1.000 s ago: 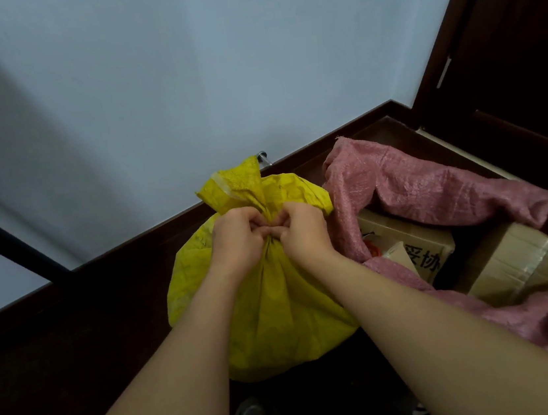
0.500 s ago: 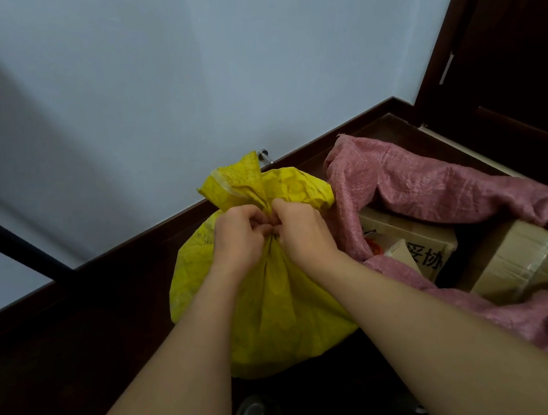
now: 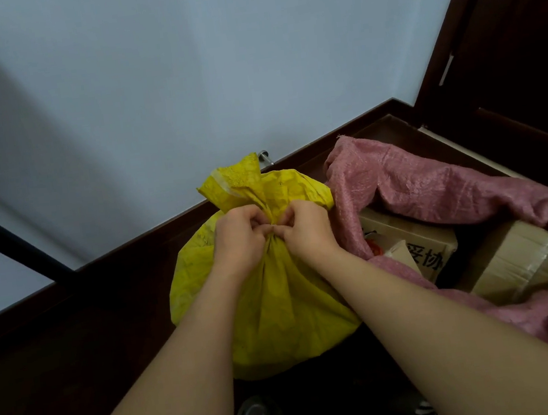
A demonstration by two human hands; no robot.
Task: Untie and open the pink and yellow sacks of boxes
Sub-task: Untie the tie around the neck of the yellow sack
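Pale wall (image 3: pixel 181 80) and dark floor meet behind two sacks. Pink sack (image 3: pixel 436 187), right, lies open, showing boxes (image 3: pixel 527 259). Yellow sack (image 3: pixel 278 310), centre, remains tied; left hand (image 3: pixel 238 239) and right hand (image 3: pixel 306 227) pinch its neck. Next: loosen the tie. Knot hidden by fingers.

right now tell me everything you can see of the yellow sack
The yellow woven plastic sack stands upright on the dark floor by the dark wooden skirting board, full and rounded. Its neck is gathered tight, with the crinkled mouth fanning out above and a pale strip along one edge. It is still closed. The left hand and right hand both pinch the neck at the tie, which their fingers hide. Its right side presses against the open pink woven sack.
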